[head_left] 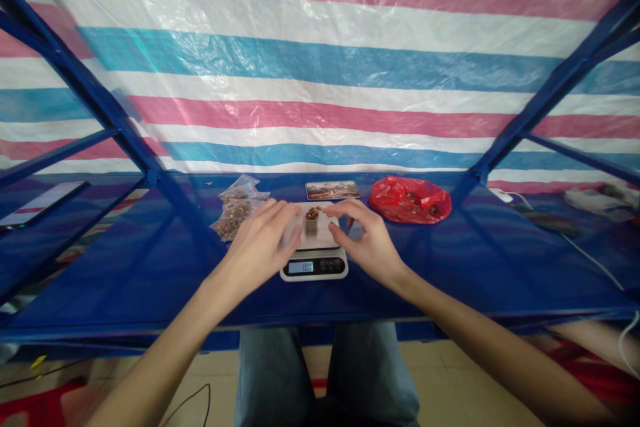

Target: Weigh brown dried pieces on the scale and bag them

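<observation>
A white digital scale (315, 268) stands in front of me, its display reading about 10.0. On its platform sits a small cup-like holder (311, 225) topped with brassy brown small pieces (313, 213), too small to name. My left hand (265, 233) curls at the left of the platform, fingers closed on a clear plastic bag (291, 233), partly hidden. My right hand (367, 237) hovers at the platform's right edge with thumb and fingers apart, close to the pieces. Left of my left hand lie clear zip bags (231, 213) filled with similar small pieces.
A red plastic bag (407, 200) with small pieces in it lies at the right on the blue table (170, 267). Behind the scale is a picture card or phone (333, 190). Blue metal struts (125, 133) rise at both sides; a white cable (593, 260) runs along the right.
</observation>
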### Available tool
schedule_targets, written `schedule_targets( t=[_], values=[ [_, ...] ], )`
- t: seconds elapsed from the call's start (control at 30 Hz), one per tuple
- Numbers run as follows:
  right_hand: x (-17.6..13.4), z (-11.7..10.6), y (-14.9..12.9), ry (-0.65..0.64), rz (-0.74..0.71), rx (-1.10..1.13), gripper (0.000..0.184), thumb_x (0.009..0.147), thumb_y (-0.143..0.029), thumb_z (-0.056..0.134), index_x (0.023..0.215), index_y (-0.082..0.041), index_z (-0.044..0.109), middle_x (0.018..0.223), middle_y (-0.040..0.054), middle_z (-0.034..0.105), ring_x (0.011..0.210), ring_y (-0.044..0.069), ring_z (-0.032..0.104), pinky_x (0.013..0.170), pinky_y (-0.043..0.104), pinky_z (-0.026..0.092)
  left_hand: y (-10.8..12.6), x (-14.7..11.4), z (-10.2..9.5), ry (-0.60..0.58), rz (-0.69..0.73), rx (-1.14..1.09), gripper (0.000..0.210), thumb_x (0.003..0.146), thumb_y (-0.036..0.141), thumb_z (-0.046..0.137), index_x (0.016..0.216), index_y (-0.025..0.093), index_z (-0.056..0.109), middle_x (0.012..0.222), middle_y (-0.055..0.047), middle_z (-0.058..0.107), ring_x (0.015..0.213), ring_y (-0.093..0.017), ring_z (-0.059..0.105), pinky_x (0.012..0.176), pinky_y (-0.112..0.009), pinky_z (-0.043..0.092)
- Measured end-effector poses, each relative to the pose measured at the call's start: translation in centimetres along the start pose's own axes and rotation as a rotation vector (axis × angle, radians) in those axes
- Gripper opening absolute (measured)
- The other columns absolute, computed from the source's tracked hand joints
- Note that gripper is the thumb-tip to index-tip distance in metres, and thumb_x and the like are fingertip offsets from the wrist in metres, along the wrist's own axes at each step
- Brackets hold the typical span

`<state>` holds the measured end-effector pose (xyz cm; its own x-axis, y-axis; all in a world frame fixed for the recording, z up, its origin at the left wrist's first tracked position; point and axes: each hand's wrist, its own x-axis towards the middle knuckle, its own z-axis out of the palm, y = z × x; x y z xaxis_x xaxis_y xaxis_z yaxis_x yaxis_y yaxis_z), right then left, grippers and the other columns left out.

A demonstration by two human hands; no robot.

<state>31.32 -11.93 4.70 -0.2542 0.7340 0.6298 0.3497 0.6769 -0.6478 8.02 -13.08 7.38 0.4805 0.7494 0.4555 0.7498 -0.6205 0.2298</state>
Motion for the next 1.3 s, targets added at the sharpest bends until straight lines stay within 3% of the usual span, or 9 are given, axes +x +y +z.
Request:
schedule_targets(
  t=[0.07, 0.17, 0.3, 0.47, 0.57, 0.77, 0.97, 1.1, 1.3],
  values=[
    [1.2, 1.1, 2.6, -0.081, 0.033, -0.106, 0.039, 0.086, -0.017, 0.079, 0.123, -0.024, 0.072, 0.12, 0.0073, 0.073, 0.119, 0.027, 0.064, 0.106, 0.047, 0.05, -2.9, 1.4, 0.4, 0.011, -0.047, 0.004, 0.021, 0.096, 0.023, 0.054, 0.116, 0.021, 0.056, 0.109, -0.008, 0.066, 0.106, -0.029, 0.059, 0.097, -0.046, 0.047],
    [2.5, 2.5, 5.1, -0.184, 0.086, -0.221, 0.05, 0.077, -0.028, 0.091, 0.124, -0.022, 0.074, 0.125, 0.0112, 0.07, 0.123, 0.032, 0.061, 0.109, 0.052, 0.046, -6.3, 3.3, 1.4, -0.032, -0.124, -0.119, 0.028, 0.092, 0.028, 0.058, 0.118, 0.021, 0.051, 0.112, -0.008, 0.061, 0.104, -0.028, 0.057, 0.094, -0.044, 0.047],
    [3.4, 3.5, 5.8, -0.236, 0.094, -0.236, 0.036, 0.074, -0.029, 0.094, 0.106, -0.019, 0.079, 0.11, 0.0112, 0.072, 0.112, 0.03, 0.064, 0.103, 0.049, 0.048, -8.0, 4.5, 2.6, -0.051, -0.102, -0.339, 0.025, 0.092, 0.032, 0.059, 0.113, 0.022, 0.05, 0.111, -0.005, 0.057, 0.102, -0.023, 0.054, 0.092, -0.038, 0.046],
    [4.1, 3.0, 5.5, -0.135, 0.174, -0.033, 0.026, 0.076, -0.025, 0.09, 0.099, -0.022, 0.079, 0.107, 0.0069, 0.078, 0.101, 0.026, 0.071, 0.089, 0.04, 0.053, -7.5, 4.1, 3.7, 0.133, -0.106, -0.37, 0.003, 0.091, 0.024, 0.06, 0.092, 0.022, 0.058, 0.093, -0.001, 0.062, 0.093, -0.021, 0.055, 0.091, -0.037, 0.043],
    [4.9, 1.8, 5.0, -0.096, 0.232, 0.146, 0.029, 0.079, -0.032, 0.087, 0.104, -0.022, 0.079, 0.103, 0.0058, 0.081, 0.095, 0.024, 0.074, 0.083, 0.038, 0.056, -7.1, 3.8, 4.2, 0.139, -0.112, -0.348, 0.003, 0.087, 0.02, 0.063, 0.087, 0.022, 0.061, 0.088, -0.001, 0.066, 0.089, -0.021, 0.057, 0.086, -0.036, 0.044],
    [5.9, 0.4, 2.7, -0.056, 0.309, 0.393, 0.043, 0.074, -0.038, 0.091, 0.112, -0.022, 0.077, 0.105, 0.0044, 0.082, 0.094, 0.023, 0.077, 0.09, 0.042, 0.062, -6.1, 3.6, 4.2, 0.148, -0.137, -0.327, 0.004, 0.084, 0.019, 0.067, 0.085, 0.021, 0.063, 0.086, -0.001, 0.069, 0.087, -0.022, 0.057, 0.08, -0.036, 0.045],
    [5.6, 1.2, 1.3, -0.183, 0.266, 0.388, 0.053, 0.074, -0.034, 0.091, 0.119, -0.023, 0.067, 0.103, 0.0037, 0.079, 0.089, 0.021, 0.076, 0.082, 0.037, 0.062, -5.1, 3.5, 4.0, 0.145, -0.162, -0.376, 0.009, 0.081, 0.018, 0.068, 0.088, 0.021, 0.063, 0.089, -0.001, 0.069, 0.091, -0.022, 0.057, 0.082, -0.036, 0.046],
    [5.6, 2.0, 1.6, -0.199, 0.216, 0.286, 0.044, 0.075, -0.034, 0.091, 0.107, -0.022, 0.063, 0.097, 0.0029, 0.077, 0.085, 0.02, 0.074, 0.074, 0.033, 0.058, -4.9, 3.5, 4.2, 0.15, -0.189, -0.382, 0.013, 0.076, 0.017, 0.069, 0.086, 0.022, 0.062, 0.089, -0.001, 0.068, 0.092, -0.023, 0.057, 0.082, -0.037, 0.046],
    [5.9, 2.0, 1.3, -0.217, 0.126, 0.142, 0.031, 0.081, -0.029, 0.086, 0.104, -0.021, 0.066, 0.092, 0.0015, 0.075, 0.083, 0.019, 0.071, 0.072, 0.032, 0.054, -4.9, 3.5, 4.0, 0.123, -0.27, -0.384, 0.015, 0.073, 0.019, 0.073, 0.082, 0.023, 0.062, 0.085, 0.0, 0.068, 0.091, -0.025, 0.057, 0.08, -0.037, 0.046]
  ],
)
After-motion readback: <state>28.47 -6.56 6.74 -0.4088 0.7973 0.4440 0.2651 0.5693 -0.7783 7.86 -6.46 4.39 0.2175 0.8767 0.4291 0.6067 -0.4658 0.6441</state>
